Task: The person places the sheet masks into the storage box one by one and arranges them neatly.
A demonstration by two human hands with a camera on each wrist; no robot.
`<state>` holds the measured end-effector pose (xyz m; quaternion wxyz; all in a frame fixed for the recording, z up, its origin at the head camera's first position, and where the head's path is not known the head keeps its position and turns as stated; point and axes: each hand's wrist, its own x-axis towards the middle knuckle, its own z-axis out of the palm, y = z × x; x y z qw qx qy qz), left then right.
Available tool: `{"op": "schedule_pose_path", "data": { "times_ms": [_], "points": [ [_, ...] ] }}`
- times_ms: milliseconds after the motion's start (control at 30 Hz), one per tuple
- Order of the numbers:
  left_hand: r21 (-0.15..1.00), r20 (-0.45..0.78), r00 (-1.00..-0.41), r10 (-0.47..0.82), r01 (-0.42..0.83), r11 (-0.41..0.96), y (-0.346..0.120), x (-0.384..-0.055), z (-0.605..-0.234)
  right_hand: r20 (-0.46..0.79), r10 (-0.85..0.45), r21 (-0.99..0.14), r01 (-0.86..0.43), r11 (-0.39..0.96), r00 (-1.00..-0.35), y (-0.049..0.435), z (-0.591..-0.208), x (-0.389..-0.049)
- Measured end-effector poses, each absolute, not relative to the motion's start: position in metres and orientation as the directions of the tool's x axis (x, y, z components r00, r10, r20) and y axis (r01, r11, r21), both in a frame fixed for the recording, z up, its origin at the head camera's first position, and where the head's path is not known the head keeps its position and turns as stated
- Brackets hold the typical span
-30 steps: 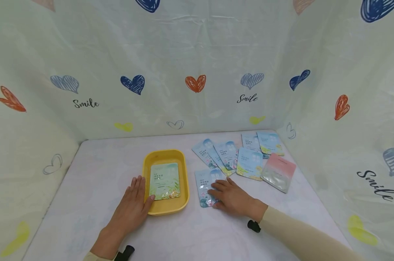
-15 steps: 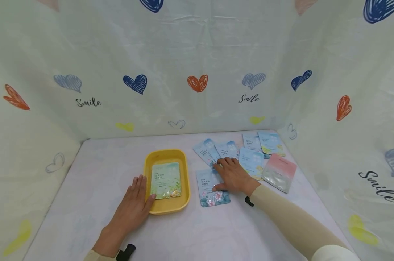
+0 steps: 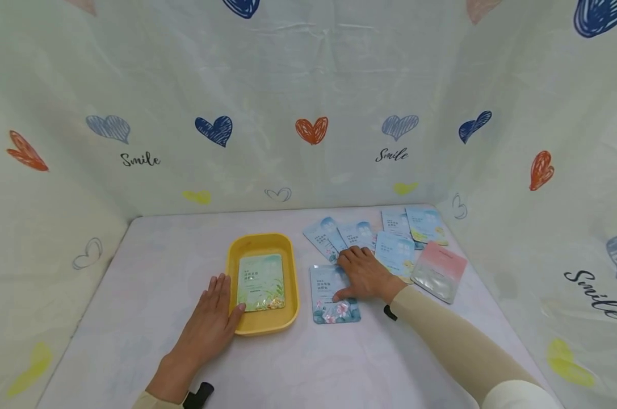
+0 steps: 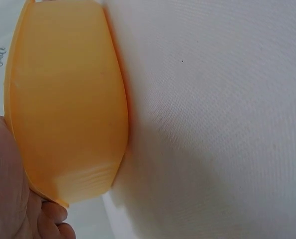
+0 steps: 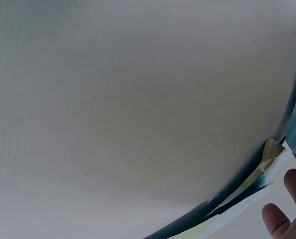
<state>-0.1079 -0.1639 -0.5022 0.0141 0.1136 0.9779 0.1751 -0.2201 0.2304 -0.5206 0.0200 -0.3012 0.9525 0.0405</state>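
Clearly, the main change was in the person's right hand [image 3: 366, 276]. A second before, its fingertips had lain on the single blue packet [image 3: 324, 292]; now its fingers had gone across that packet's far corner to the near ends of the fanned packets [image 3: 318, 236], while its thumb lay over the single packet. The thumb stood well apart from the fingers, so the hand was spread, with nothing pinched; the right wrist view was too dark and partial to show how firmly the fingertips pressed. The single packet lay flat on the worktop [image 3: 267, 369], just right of the yellow tray [image 3: 294, 287], and sat a little straighter than before.

The left hand had not left the tray: its fingers stretched along the left side, with the thumb over the rim, steadying rather than clasping it. Inside, the green packet [image 3: 261, 284] lay flat as before, so the tray had gained nothing in that second. In the writer's judgement, the work had turned from the single packet towards the fanned ones, with the former not yet in the tray
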Motion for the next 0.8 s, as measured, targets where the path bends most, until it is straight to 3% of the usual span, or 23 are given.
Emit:
{"op": "schedule_pose_path", "data": {
  "times_ms": [367,800],
  "points": [
    [0.341,0.011,-0.974,0.228,0.218,0.914,-0.163,-0.108,-0.503,0.003,-0.569,0.014,-0.569,0.822,-0.822,0.225,-0.518,-0.217],
    [0.345,0.009,-0.974,0.226,0.215,0.914,-0.164,-0.107,-0.503,-0.015,-0.351,-0.418,-0.313,0.853,-0.936,0.221,-0.507,-0.217]
  ]
}}
